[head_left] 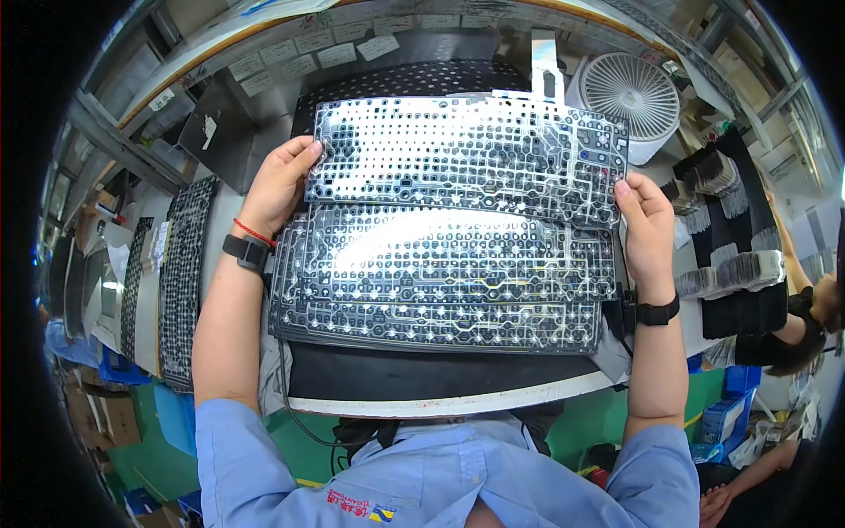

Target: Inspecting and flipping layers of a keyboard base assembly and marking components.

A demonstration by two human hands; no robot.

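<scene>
Left hand (280, 183) and right hand (649, 216), fingers of each pinched on opposite ends of membrane circuit sheet (440, 151), sheet overlapping far side of similar stacked sheets (449, 324), desk (396, 406) beneath.

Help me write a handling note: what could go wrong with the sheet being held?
The patterned sheet, held only at its ends by the left hand and right hand, might slip. Its narrow tail could catch the nearby fan. Its lower edge could scrape the stacked sheets beneath.
</scene>
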